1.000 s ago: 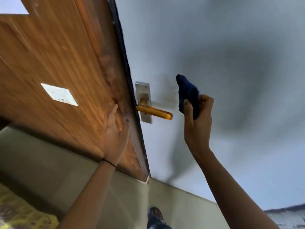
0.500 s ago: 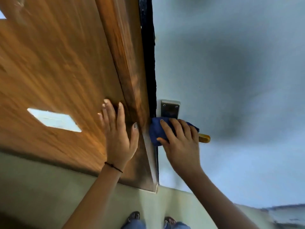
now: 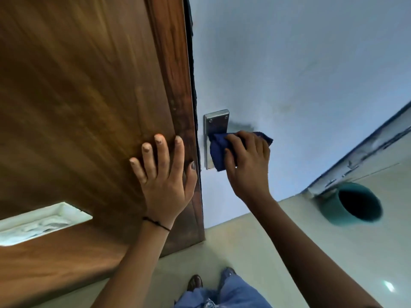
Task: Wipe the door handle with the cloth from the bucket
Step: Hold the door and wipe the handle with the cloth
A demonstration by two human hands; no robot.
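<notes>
A dark blue cloth (image 3: 218, 152) is wrapped over the door handle, and my right hand (image 3: 249, 165) grips it there. The lever itself is hidden under the cloth and fingers; only its silver backplate (image 3: 214, 123) shows above and to the left. My left hand (image 3: 164, 178) lies flat with fingers spread against the brown wooden door (image 3: 89, 107), just left of the door's edge. A thin black band circles my left wrist.
A teal bucket (image 3: 351, 207) stands on the pale floor at the right, close to the wall base. A pale blue-grey surface (image 3: 289, 63) fills the area behind the handle. My feet and jeans (image 3: 222, 294) show at the bottom. A light rectangular opening (image 3: 40, 221) sits low in the door.
My right hand brought the cloth from the air onto the handle and now covers the whole lever, whose yellow tip no longer shows. The view shifted, and the bucket came into sight.
</notes>
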